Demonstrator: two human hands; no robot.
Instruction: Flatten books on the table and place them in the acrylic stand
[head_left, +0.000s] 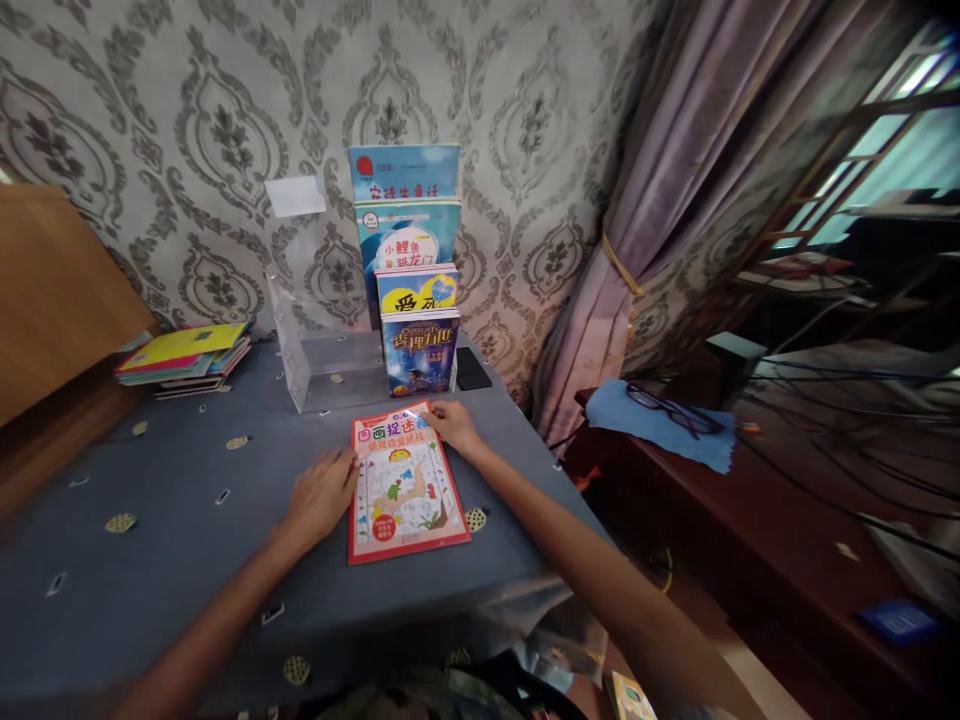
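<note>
A red-bordered picture book lies flat on the cloth-covered table, its cover up. My left hand rests low beside its left edge, fingers stretched out and the tips touching or nearly touching the book. At the upper right corner, my right hand grips the edge with curled fingers, covering a bit of the cover title. Just behind the book stands a clear acrylic stand. On its right side, several books rise in tiers, with a dark blue book at the front and a light blue book at the back.
A stack of books lies at the table's left rear. A black phone-like slab is right of the stand. The patterned wall closes off the back. To the right, a dark red desk carries glasses on a blue cloth, plus loose cables.
</note>
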